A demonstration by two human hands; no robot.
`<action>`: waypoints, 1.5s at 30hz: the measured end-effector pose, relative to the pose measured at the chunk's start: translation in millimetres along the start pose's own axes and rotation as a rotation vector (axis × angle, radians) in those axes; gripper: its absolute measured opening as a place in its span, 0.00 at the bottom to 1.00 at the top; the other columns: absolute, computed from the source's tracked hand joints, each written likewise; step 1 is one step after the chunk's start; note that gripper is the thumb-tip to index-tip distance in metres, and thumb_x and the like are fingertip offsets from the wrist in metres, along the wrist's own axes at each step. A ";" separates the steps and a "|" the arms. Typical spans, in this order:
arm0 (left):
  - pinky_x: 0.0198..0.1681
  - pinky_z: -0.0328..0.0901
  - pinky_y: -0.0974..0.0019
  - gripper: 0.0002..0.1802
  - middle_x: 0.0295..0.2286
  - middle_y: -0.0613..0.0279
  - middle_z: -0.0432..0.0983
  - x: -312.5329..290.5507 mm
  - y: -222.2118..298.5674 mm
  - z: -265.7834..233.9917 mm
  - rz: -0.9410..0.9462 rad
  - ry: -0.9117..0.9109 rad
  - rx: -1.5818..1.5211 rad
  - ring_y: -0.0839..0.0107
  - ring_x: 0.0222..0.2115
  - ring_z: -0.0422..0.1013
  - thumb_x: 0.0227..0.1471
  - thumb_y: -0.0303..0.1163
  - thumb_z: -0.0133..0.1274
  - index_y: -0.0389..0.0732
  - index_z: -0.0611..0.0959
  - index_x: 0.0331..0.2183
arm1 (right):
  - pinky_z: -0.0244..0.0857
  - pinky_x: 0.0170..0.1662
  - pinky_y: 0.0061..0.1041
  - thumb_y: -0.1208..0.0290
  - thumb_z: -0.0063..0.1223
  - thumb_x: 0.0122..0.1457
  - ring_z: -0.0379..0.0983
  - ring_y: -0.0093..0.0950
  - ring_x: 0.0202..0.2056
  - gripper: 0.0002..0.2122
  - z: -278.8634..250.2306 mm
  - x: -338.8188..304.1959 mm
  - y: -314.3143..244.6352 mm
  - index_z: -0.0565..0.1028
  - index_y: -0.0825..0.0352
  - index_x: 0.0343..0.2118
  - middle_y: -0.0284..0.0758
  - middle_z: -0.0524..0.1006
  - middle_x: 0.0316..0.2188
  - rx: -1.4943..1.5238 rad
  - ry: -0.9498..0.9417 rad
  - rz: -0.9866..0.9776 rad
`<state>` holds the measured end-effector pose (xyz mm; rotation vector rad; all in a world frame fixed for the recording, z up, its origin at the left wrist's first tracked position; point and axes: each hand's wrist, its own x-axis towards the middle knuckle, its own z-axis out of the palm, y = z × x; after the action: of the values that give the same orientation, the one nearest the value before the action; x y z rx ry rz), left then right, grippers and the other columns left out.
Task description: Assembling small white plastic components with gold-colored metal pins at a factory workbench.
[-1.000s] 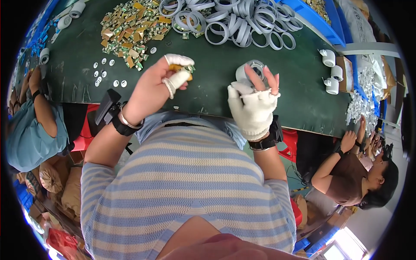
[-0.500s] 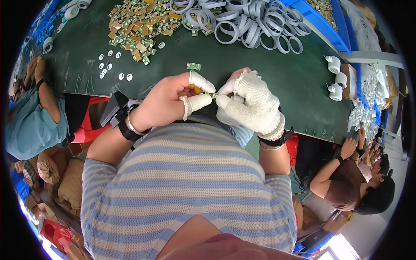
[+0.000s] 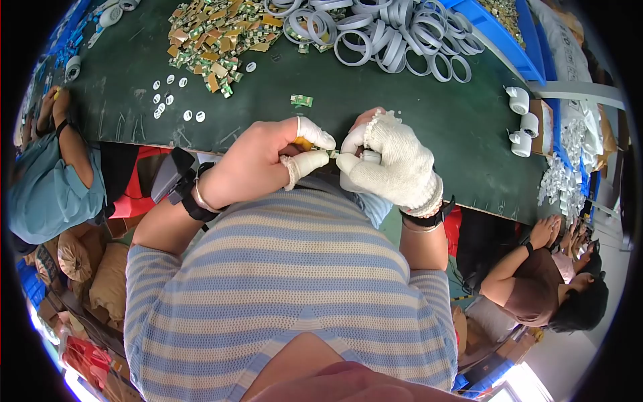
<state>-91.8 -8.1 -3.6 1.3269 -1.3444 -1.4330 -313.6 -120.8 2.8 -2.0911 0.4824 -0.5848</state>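
Dark green covers the counter (image 3: 415, 127), and the person's two hands meet just above its near edge, close to the striped shirt (image 3: 288, 281). The left hand (image 3: 261, 164) is bare save for pale rubber cots on thumb and forefinger, and those two fingers are pinched together on a small yellowish piece (image 3: 305, 143) that is mostly hidden, so its kind cannot be told. The right hand (image 3: 392, 164) wears a white knitted glove and its grip is closed around a white ring-shaped part (image 3: 365, 157), only partly in view between the fingers; the two hands touch at the fingertips. A black wrist device (image 3: 175, 181) sits on the left forearm and a dark watch band (image 3: 429, 214) on the right. At twelve o'clock from the hands a lone small green circuit board (image 3: 301, 100) lies on the counter, well apart from them. Toward eleven o'clock is a heap of green and tan boards (image 3: 214, 33), with small white discs (image 3: 177, 100) scattered just beside it. At one o'clock lies a pile of grey-white rings (image 3: 395, 37). At three o'clock three white cylindrical pieces (image 3: 522, 124) stand near the counter's edge. Other people sit at nine o'clock (image 3: 47, 181) and at four o'clock (image 3: 549, 281).
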 end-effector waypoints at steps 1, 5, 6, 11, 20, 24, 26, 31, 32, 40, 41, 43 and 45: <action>0.45 0.75 0.70 0.12 0.39 0.60 0.84 -1.2 1.5 0.7 0.013 0.028 0.067 0.76 0.40 0.80 0.61 0.23 0.61 0.35 0.83 0.46 | 0.67 0.38 0.32 0.79 0.68 0.46 0.76 0.33 0.33 0.07 -1.0 0.5 -3.8 0.79 0.63 0.27 0.32 0.77 0.26 -0.053 -0.013 0.028; 0.44 0.75 0.69 0.11 0.39 0.59 0.85 -3.4 2.9 3.4 0.064 0.048 0.130 0.75 0.39 0.80 0.60 0.23 0.62 0.34 0.83 0.45 | 0.68 0.38 0.32 0.79 0.67 0.45 0.76 0.34 0.33 0.07 0.6 1.0 -5.9 0.78 0.63 0.26 0.32 0.77 0.26 -0.093 -0.013 0.046; 0.45 0.75 0.69 0.12 0.39 0.60 0.84 -2.7 1.1 3.1 0.064 0.046 0.117 0.75 0.39 0.80 0.60 0.23 0.61 0.34 0.83 0.46 | 0.68 0.38 0.32 0.79 0.67 0.45 0.76 0.34 0.33 0.07 0.6 1.3 -4.6 0.78 0.63 0.26 0.32 0.77 0.26 -0.093 -0.013 0.046; 0.45 0.75 0.69 0.12 0.40 0.61 0.83 -1.2 -3.1 4.8 -0.058 0.022 -0.077 0.74 0.40 0.80 0.61 0.24 0.61 0.35 0.82 0.47 | 0.68 0.39 0.32 0.79 0.67 0.46 0.75 0.32 0.34 0.07 2.3 -1.8 3.3 0.79 0.64 0.28 0.31 0.76 0.26 0.017 0.028 0.028; 0.45 0.75 0.71 0.13 0.41 0.61 0.82 -4.0 -10.5 11.0 0.000 0.052 -0.081 0.75 0.42 0.79 0.61 0.23 0.61 0.35 0.82 0.47 | 0.68 0.42 0.32 0.76 0.68 0.48 0.76 0.32 0.35 0.06 1.8 -3.4 0.7 0.80 0.64 0.29 0.32 0.78 0.26 -0.047 0.019 0.029; 0.36 0.72 0.73 0.11 0.36 0.63 0.83 -3.7 -12.7 6.4 0.038 0.121 -0.048 0.80 0.34 0.77 0.60 0.24 0.62 0.37 0.83 0.46 | 0.68 0.43 0.34 0.72 0.71 0.49 0.76 0.33 0.34 0.06 -9.0 5.9 -16.5 0.82 0.62 0.28 0.31 0.79 0.24 -0.115 -0.170 0.247; 0.43 0.75 0.71 0.13 0.40 0.62 0.83 -5.2 -8.1 4.7 0.015 0.098 -0.032 0.75 0.40 0.80 0.59 0.23 0.62 0.36 0.83 0.46 | 0.69 0.45 0.36 0.67 0.72 0.49 0.77 0.35 0.34 0.06 -6.0 5.5 -12.5 0.83 0.58 0.28 0.30 0.80 0.22 -0.270 -0.093 0.048; 0.41 0.75 0.69 0.11 0.36 0.60 0.85 -7.7 -1.7 4.3 0.190 0.124 0.203 0.71 0.37 0.82 0.57 0.22 0.64 0.36 0.85 0.43 | 0.69 0.46 0.36 0.67 0.72 0.48 0.77 0.36 0.35 0.05 -2.9 8.1 -5.0 0.84 0.56 0.26 0.28 0.80 0.22 -0.300 -0.072 -0.056; 0.41 0.75 0.69 0.11 0.36 0.60 0.85 -8.1 -1.7 4.4 0.189 0.127 0.204 0.71 0.37 0.82 0.57 0.22 0.64 0.36 0.85 0.43 | 0.69 0.46 0.36 0.68 0.72 0.47 0.77 0.36 0.36 0.05 -1.9 8.9 -4.5 0.84 0.56 0.26 0.28 0.80 0.22 -0.296 -0.058 -0.075; 0.39 0.74 0.67 0.13 0.36 0.57 0.85 -7.8 -11.9 6.3 0.322 0.141 0.263 0.66 0.36 0.82 0.56 0.20 0.64 0.38 0.85 0.44 | 0.69 0.46 0.37 0.68 0.73 0.45 0.76 0.37 0.34 0.05 -1.0 19.3 -16.8 0.84 0.56 0.24 0.29 0.80 0.24 -0.359 -0.208 -0.020; 0.39 0.74 0.67 0.13 0.36 0.58 0.85 -14.0 -8.6 0.9 0.280 0.138 0.181 0.69 0.37 0.82 0.57 0.21 0.64 0.38 0.84 0.45 | 0.69 0.46 0.37 0.67 0.73 0.44 0.76 0.37 0.34 0.06 -0.5 19.3 -18.6 0.84 0.57 0.25 0.30 0.81 0.25 -0.345 -0.303 0.098; 0.40 0.74 0.68 0.12 0.35 0.57 0.84 -28.1 16.7 -22.7 0.190 0.113 0.169 0.70 0.37 0.81 0.57 0.22 0.63 0.37 0.84 0.44 | 0.69 0.47 0.36 0.65 0.75 0.45 0.78 0.38 0.41 0.15 4.3 10.3 -12.9 0.84 0.58 0.37 0.35 0.82 0.38 -0.236 0.010 -0.144; 0.42 0.74 0.68 0.11 0.38 0.60 0.83 -51.9 29.0 -55.5 0.100 0.329 0.198 0.72 0.38 0.80 0.58 0.22 0.62 0.37 0.85 0.44 | 0.69 0.49 0.34 0.65 0.74 0.48 0.77 0.39 0.47 0.21 -7.8 2.2 -8.4 0.82 0.59 0.47 0.38 0.80 0.47 -0.160 0.103 -0.174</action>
<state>-31.9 26.2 39.4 1.5234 -1.3335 -0.9822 -315.2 -122.6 14.3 -2.2785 0.4191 -0.7807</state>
